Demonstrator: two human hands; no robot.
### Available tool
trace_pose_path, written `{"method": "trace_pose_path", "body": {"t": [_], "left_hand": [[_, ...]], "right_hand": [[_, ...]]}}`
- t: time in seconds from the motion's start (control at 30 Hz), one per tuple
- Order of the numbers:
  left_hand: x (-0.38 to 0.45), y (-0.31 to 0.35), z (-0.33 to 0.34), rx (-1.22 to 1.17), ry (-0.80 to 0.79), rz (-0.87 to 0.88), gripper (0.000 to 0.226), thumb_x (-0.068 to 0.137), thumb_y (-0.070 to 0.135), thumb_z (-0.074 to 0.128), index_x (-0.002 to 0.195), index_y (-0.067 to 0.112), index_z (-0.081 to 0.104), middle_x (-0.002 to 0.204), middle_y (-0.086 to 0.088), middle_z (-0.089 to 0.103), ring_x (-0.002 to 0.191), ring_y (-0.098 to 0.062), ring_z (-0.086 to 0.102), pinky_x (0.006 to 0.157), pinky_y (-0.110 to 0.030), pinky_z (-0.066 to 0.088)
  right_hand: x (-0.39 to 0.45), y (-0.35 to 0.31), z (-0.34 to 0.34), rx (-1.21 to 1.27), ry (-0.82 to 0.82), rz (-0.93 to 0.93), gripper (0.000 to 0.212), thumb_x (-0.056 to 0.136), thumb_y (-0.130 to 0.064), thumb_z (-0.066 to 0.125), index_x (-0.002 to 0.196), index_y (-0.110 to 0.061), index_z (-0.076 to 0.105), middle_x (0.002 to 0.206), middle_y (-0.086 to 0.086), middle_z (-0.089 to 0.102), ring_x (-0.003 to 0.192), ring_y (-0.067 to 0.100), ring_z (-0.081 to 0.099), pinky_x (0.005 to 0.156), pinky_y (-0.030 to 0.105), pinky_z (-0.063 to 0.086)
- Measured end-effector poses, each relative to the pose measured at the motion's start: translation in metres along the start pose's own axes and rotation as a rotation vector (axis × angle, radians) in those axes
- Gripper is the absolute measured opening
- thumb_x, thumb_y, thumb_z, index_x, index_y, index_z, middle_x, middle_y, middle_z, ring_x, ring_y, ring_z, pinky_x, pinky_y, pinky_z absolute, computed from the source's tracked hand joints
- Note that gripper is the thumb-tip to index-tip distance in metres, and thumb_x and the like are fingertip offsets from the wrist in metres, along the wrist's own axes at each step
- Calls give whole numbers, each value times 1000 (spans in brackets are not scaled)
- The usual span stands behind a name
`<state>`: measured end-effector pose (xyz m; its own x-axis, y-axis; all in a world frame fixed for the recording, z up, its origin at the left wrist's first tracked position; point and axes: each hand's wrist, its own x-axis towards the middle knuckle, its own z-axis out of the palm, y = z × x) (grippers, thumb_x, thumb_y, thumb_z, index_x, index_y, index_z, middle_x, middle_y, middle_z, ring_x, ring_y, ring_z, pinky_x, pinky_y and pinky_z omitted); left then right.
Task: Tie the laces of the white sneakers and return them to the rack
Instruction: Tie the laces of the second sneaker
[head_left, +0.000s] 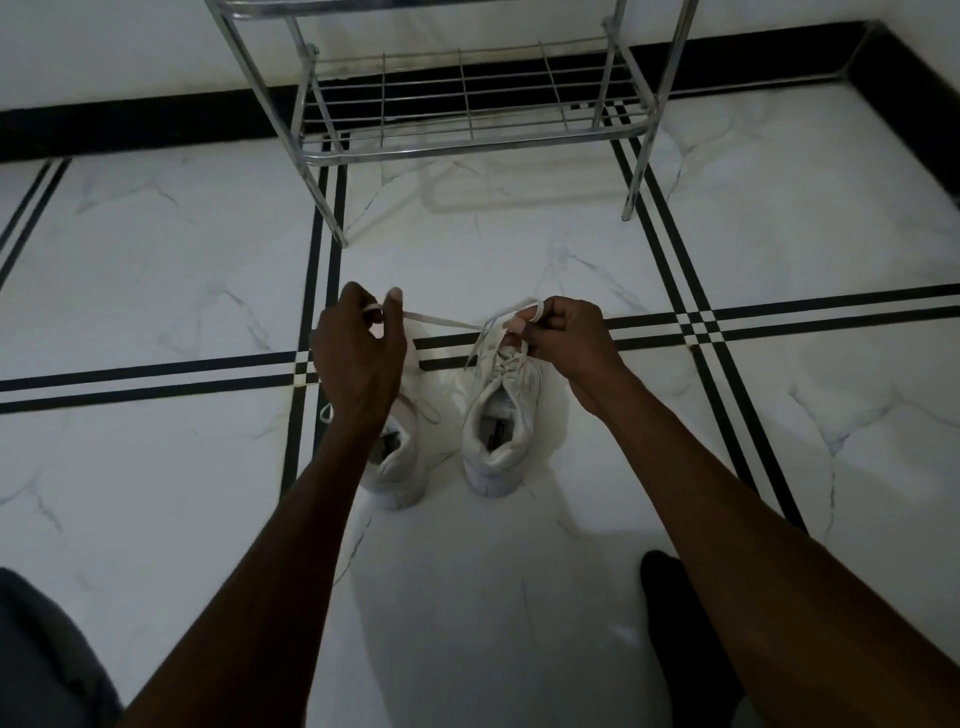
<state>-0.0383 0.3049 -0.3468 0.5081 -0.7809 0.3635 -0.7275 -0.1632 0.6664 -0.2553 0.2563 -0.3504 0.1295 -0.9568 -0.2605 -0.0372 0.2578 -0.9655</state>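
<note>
two white sneakers are sitting side by side on the marble floor (156, 270), toes pointing toward the metal rack (467, 140), which is standing a little way beyond them against the wall. the person is working on the right sneaker (501, 415). the left hand (358, 358) is pinching one lace end (441, 321) between thumb and fingers and drawing it out taut to the left, while the right hand (563, 338) is closed around the other strand, with what looks like a loop showing above its fingers, just over the tongue of that shoe. so both hands are narrow and holding lace, neither one free.

as for progress, the job seems to be in its early middle. the knot on the right sneaker is being formed but is not yet finished, since the lace is stretched out and no bow is lying on the shoe. the left sneaker (400, 457) is partly hidden under the left forearm; a loose lace is trailing beside it, so it is probably untied, though that cannot be told for certain. the lower shelf of the rack is showing nothing on it. what is left, by this reading: finishing this bow, tying the other shoe, then lifting both onto the rack.
</note>
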Motion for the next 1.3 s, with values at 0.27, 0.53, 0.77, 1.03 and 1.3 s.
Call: {"method": "trace_pose_path", "body": {"t": [0.27, 0.53, 0.77, 1.03, 1.3], "left_hand": [[-29, 23, 18, -159, -375, -149, 52, 101, 54, 48, 90, 10, 74, 87, -3, 72, 83, -16, 66, 79, -32, 48], [-43, 31, 40, -661, -623, -612, 30, 97, 27, 66, 115, 5, 74, 102, -7, 75, 94, -18, 67, 78, -27, 51], [-37, 29, 39, -721, -708, -795, 31, 97, 33, 62, 106, 8, 76, 108, -9, 78, 92, -14, 70, 73, -23, 50], [-32, 26, 46, -666, -734, -764, 51, 97, 52, 58, 105, 6, 77, 106, -8, 79, 100, -21, 72, 83, -30, 54], [-32, 22, 47, -743, -606, -838, 14, 99, 21, 64, 89, 11, 63, 96, -8, 73, 90, -18, 70, 75, -28, 55]], "right_hand": [[-3, 0, 3, 49, -43, 22, 15, 82, -4, 77, 94, 1, 70, 95, 21, 76, 90, 31, 76, 88, 42, 60], [-14, -1, -1, -167, -9, 0, 9, 81, -14, 80, 87, -13, 74, 89, 3, 76, 84, 13, 73, 74, 22, 57], [-21, 5, -2, -139, 24, 62, 16, 81, -11, 80, 77, -19, 67, 96, 14, 75, 86, 19, 70, 74, 35, 58], [-17, 0, 3, -83, -28, 62, 16, 81, -12, 80, 79, -20, 66, 102, 13, 77, 93, 20, 73, 73, 29, 59], [-12, 11, -8, -243, 55, 93, 14, 83, -16, 78, 85, -9, 66, 96, 12, 75, 96, 27, 72, 83, 42, 60]]}}
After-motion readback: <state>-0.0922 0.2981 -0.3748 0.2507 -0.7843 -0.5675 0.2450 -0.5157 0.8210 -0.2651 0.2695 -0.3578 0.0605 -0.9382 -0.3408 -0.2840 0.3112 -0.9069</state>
